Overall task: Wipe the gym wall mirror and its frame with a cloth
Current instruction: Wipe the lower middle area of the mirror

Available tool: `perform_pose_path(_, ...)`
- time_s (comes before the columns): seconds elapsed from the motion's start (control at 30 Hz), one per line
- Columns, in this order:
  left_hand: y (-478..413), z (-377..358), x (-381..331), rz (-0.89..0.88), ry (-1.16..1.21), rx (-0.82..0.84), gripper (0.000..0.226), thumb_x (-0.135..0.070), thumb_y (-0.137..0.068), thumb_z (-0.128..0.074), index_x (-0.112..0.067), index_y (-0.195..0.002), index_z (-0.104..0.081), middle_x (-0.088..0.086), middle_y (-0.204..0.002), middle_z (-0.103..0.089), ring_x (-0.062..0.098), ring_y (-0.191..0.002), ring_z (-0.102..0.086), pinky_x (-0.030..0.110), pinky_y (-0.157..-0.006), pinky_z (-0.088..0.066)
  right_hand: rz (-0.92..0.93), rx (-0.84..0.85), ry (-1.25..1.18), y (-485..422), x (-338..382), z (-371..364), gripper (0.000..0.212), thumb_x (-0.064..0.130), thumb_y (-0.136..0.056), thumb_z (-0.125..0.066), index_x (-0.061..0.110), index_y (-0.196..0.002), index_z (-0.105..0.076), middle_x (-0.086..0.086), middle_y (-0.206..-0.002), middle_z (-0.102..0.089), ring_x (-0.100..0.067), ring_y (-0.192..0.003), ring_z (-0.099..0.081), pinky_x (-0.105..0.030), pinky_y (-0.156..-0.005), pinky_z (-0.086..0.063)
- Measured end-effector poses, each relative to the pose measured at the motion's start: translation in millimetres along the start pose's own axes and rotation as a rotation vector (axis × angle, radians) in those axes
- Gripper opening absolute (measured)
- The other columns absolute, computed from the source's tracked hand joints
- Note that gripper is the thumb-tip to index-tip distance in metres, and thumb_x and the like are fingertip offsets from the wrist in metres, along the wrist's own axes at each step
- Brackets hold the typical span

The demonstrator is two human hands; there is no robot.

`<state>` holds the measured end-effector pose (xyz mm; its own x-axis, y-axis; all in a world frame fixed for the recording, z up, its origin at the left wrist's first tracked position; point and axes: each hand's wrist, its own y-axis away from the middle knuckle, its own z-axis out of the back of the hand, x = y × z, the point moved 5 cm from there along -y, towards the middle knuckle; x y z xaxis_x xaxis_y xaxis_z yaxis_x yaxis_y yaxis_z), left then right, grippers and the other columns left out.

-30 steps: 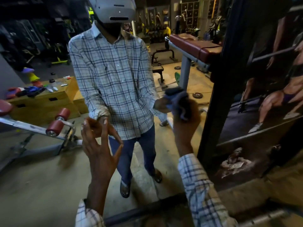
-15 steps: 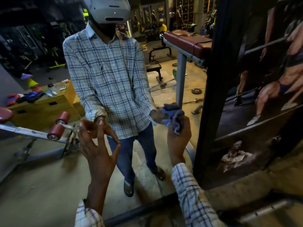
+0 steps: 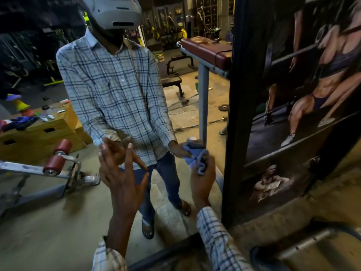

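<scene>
1. Cloth (image 3: 197,159), blue and bunched into a wad, sits pressed to the mirror (image 3: 58,212) low down, just beside the dark upright frame (image 3: 234,133). The right hand (image 3: 203,182) grips it, fingers curled round the wad.
2. The left hand (image 3: 123,184) is raised with fingers straight and spread. Their tips meet their own reflection, so they appear to touch the glass.
3. Bare fingertips on the glass will likely leave prints that need a second wipe.
4. A wadded cloth offers only a small face, so strokes may skip strips or leave streaks, most of all where glass meets frame.
5. A stroke carried too far right could knock the knuckles on the frame, or drag frame dust onto the glass.
</scene>
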<state>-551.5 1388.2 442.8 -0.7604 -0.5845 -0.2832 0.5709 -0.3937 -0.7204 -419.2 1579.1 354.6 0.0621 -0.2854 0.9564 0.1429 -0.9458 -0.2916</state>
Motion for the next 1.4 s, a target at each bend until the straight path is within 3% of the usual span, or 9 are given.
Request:
perform_pose_path(0.07,2,-9,-11,-0.071,0.043,0.020,0.116,-0.029,-0.075,-0.093,-0.030,-0.165,-0.018,0.026,-0.170,0.007,0.032,-0.159,0.018,0.065,-0.119,-0.010,-0.096,-0.163,-0.113,-17,-13,10,0.026,0.004,-0.094,-0.067,0.010,-0.119,-0.062,-0.001,-0.110,-0.069,-0.019,-0.104,-0.068,-0.025,-0.091,-0.052)
perform_pose_path(0.23,2,-31,-38,-0.073,0.022,0.032,0.123,-0.036,-0.074,-0.093,-0.036,-0.166,-0.011,0.021,-0.171,0.012,0.036,-0.159,0.016,0.067,-0.118,-0.016,-0.303,-0.395,-0.365,-49,-12,26,0.046,-0.010,-0.093,-0.062,-0.002,-0.138,-0.054,-0.017,-0.135,-0.061,-0.019,-0.118,-0.059,0.001,-0.081,-0.043)
perform_pose_path(0.37,2,-42,-49,-0.031,0.017,0.028,0.118,-0.040,-0.076,-0.092,-0.035,-0.165,-0.015,0.016,-0.171,0.020,0.037,-0.158,0.018,0.067,-0.120,-0.010,-0.097,-0.272,-0.397,-65,38,15,0.044,-0.009,-0.090,-0.064,0.021,-0.123,-0.060,0.010,-0.116,-0.067,0.000,-0.106,-0.067,-0.019,-0.090,-0.053)
perform_pose_path(0.57,2,-53,-62,0.045,0.058,-0.001,0.106,-0.046,-0.082,-0.087,-0.023,-0.165,-0.024,0.026,-0.170,0.014,0.041,-0.158,0.017,0.067,-0.120,-0.008,0.434,0.070,-0.352,-88,137,2,0.017,-0.010,-0.088,-0.067,-0.003,-0.102,-0.061,-0.018,-0.097,-0.064,-0.026,-0.091,-0.063,-0.024,-0.085,-0.049)
perform_pose_path(0.67,2,-57,-63,0.065,0.039,-0.013,0.104,-0.051,-0.085,-0.082,-0.021,-0.165,-0.023,0.027,-0.170,0.012,0.042,-0.158,0.015,0.065,-0.120,-0.009,0.506,0.111,-0.320,-104,138,10,0.015,0.000,-0.091,-0.070,-0.005,-0.101,-0.061,-0.017,-0.091,-0.062,-0.030,-0.083,-0.062,-0.031,-0.079,-0.050)
perform_pose_path(0.97,6,-63,-68,0.053,-0.002,-0.040,0.101,-0.045,-0.088,-0.078,-0.027,-0.166,-0.016,0.028,-0.170,0.007,0.040,-0.159,0.013,0.053,-0.125,0.000,0.127,-0.160,-0.093,-74,-7,48,0.021,0.019,-0.092,-0.064,0.009,-0.110,-0.066,0.003,-0.104,-0.067,0.005,-0.101,-0.063,-0.016,-0.089,-0.049)
perform_pose_path(1.17,16,-72,-70,0.024,-0.017,-0.027,0.098,-0.039,-0.091,-0.078,-0.025,-0.166,-0.017,0.025,-0.171,0.010,0.041,-0.159,0.011,0.066,-0.120,-0.016,-0.014,-0.143,0.097,-45,-49,54,0.027,-0.010,-0.086,-0.073,0.000,-0.111,-0.065,-0.001,-0.108,-0.063,0.007,-0.100,-0.055,0.002,-0.088,-0.037)
perform_pose_path(1.27,22,-74,-67,-0.001,-0.037,-0.021,0.104,-0.035,-0.087,-0.083,-0.025,-0.166,-0.016,0.023,-0.171,0.010,0.038,-0.160,0.012,0.066,-0.120,-0.018,-0.091,-0.085,0.109,-44,-58,55,0.030,-0.002,-0.089,-0.073,0.001,-0.118,-0.064,-0.007,-0.117,-0.067,-0.012,-0.108,-0.061,-0.003,-0.092,-0.041)
perform_pose_path(1.4,26,-69,-67,0.014,0.012,0.003,0.105,-0.030,-0.083,-0.087,-0.023,-0.165,-0.022,0.023,-0.171,0.006,0.034,-0.160,0.012,0.065,-0.120,-0.017,-0.167,-0.022,0.066,-46,-48,61,0.027,0.012,-0.093,-0.073,0.009,-0.118,-0.065,0.004,-0.114,-0.066,-0.008,-0.105,-0.062,-0.025,-0.097,-0.052)
